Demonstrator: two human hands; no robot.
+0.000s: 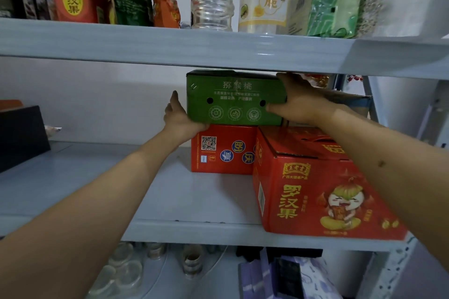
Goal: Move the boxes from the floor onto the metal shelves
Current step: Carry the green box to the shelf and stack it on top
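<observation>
From the head view, both hands hold a green box [234,98] on top of a red box [222,149] at the back of the middle shelf [170,201]. The left hand [181,120] grips its lower left corner; the right hand [297,102] wraps its right end. A larger red box [315,192] sits in front. Three boxes are shelved; the floor is out of sight, so what remains is unclear.
</observation>
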